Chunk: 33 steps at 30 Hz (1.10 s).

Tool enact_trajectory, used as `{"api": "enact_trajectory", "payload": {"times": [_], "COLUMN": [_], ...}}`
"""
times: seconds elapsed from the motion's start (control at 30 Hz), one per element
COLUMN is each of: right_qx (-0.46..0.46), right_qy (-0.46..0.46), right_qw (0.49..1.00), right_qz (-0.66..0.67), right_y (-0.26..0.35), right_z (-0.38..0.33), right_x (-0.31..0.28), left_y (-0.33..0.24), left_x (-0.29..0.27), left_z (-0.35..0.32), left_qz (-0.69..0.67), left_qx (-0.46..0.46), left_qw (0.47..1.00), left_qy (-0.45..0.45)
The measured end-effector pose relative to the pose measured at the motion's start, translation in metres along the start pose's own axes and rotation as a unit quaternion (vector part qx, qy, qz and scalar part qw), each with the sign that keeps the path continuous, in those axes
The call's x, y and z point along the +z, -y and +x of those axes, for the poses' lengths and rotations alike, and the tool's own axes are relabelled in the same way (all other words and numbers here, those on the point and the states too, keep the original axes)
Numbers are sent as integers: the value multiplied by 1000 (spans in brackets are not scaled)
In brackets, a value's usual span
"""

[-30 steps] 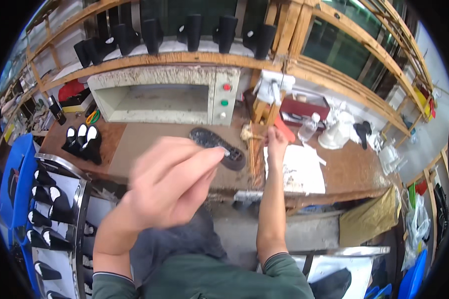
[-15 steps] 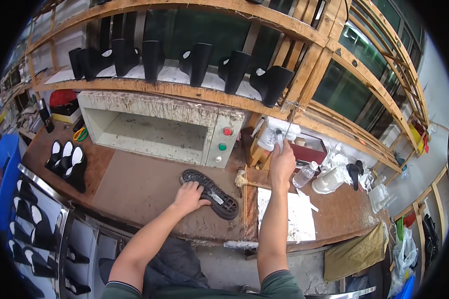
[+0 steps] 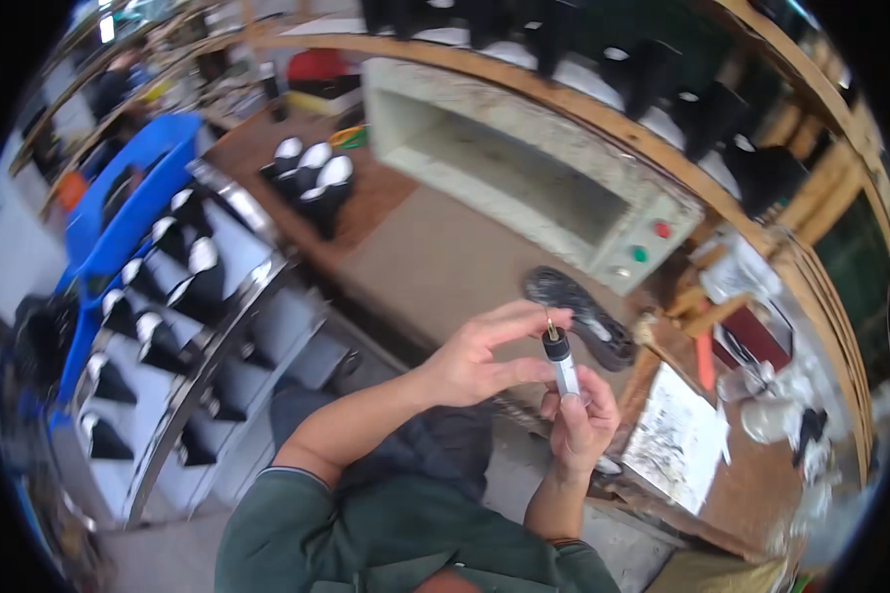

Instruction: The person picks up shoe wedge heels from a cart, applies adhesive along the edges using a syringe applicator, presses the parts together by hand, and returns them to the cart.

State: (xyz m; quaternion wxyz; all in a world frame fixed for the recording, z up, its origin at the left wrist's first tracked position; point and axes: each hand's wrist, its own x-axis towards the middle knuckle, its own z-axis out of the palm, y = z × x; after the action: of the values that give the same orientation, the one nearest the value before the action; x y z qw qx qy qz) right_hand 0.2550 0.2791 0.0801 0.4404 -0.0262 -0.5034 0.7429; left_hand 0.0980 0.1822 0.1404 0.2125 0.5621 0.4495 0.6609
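Note:
My right hand (image 3: 581, 420) grips a white pen-like tool (image 3: 565, 374) with a black collar and a thin brass-coloured tip pointing up; its exact kind I cannot tell. My left hand (image 3: 480, 356) is beside the tool's upper end, fingers stretched toward the tip and thumb by the collar, with a gap between thumb and fingers. Whether they touch it is unclear. Just beyond both hands, a black shoe sole (image 3: 564, 293) lies tread-side up on the brown workbench (image 3: 415, 237). Both hands are in front of my body, near the bench's front edge.
A pale metal box (image 3: 509, 119) with coloured buttons stands at the back. Black shoe parts with white insides (image 3: 311, 183) sit on the bench, and more fill a rack (image 3: 158, 306) at left. A blue chair-like item (image 3: 129, 198) stands beside it. White paper (image 3: 672, 435) lies right.
My left hand has let go of the shoe sole and come up to the tool. My right hand has brought the tool from the back shelf toward my body. The view has turned left.

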Motion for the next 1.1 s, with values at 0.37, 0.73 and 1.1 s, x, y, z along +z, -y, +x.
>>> {"api": "enact_trajectory", "payload": {"times": [0.37,0.73,1.1], "right_qx": [281,327,388], "right_qy": [260,271,315], "right_qw": [919,902,858], "right_qz": [97,76,122], "right_y": [-20,-35,-53], "right_z": [-35,-54,-67], "right_x": [77,144,187], "left_y": [-61,-68,-78], "left_x": [-45,-105,-138], "left_z": [-93,-133,-171], "left_qz": [46,-101,-193], "left_qx": [-3,-8,32], "left_qw": [992,983,960], "left_qy": [-116,-152,-202]}}
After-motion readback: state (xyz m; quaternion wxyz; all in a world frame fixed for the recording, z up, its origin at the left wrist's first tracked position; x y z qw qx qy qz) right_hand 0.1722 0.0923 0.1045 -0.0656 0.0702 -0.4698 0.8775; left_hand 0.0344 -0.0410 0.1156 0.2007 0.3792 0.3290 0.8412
